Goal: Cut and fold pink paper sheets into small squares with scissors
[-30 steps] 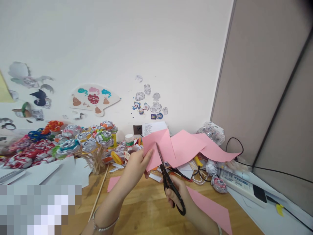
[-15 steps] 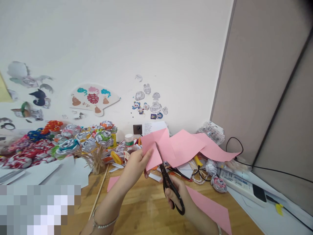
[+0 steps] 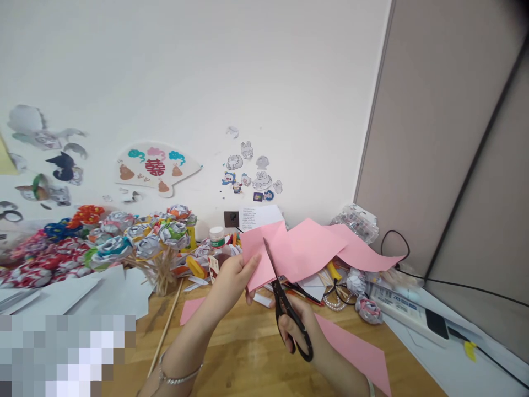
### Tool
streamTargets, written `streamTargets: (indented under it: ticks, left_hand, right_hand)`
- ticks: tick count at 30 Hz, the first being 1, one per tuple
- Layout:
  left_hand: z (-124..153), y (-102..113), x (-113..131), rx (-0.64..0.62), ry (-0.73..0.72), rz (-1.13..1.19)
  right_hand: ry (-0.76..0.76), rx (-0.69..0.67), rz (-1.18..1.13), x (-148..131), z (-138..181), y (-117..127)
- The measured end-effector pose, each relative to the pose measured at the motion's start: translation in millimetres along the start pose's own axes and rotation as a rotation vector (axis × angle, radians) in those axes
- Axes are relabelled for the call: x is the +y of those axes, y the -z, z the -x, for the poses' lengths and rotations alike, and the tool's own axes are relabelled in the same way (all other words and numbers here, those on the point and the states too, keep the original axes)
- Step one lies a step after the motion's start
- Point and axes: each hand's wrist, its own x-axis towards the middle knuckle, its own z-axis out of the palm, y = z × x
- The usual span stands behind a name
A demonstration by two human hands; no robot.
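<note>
My left hand [image 3: 233, 278] pinches the left end of a long pink paper strip [image 3: 314, 248], holding it up above the wooden table [image 3: 243, 353]. The strip is creased in zigzag folds and runs off to the right. My right hand [image 3: 300, 325] grips black scissors [image 3: 285, 306] by the handles. Their blades point up and sit in a cut in the pink paper just right of my left fingers.
Another pink sheet [image 3: 351, 350] lies flat on the table under my right hand. Paper roses on sticks [image 3: 140, 242], a small bottle [image 3: 217, 242], white sheets [image 3: 82, 289], pearls and scraps crowd the back. A white device [image 3: 409, 311] with cables sits at right.
The scissors' blades have moved slightly further up into the pink paper. Both hands stay almost in place.
</note>
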Motion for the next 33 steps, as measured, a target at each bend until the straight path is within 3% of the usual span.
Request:
streamTargets:
  ticks: [9, 18, 33]
  left_hand:
    - [0, -1, 3, -0.021, 0.01, 0.026]
    - [2, -8, 6, -0.043, 0.054, 0.021]
    - [1, -8, 3, -0.063, 0.084, 0.136]
  right_hand:
    - [-0.034, 0.003, 0.009, 7, 0, 0]
    - [0.036, 0.006, 0.016, -1, -1, 0]
    - [-0.04, 0.053, -0.002, 4, -4, 1]
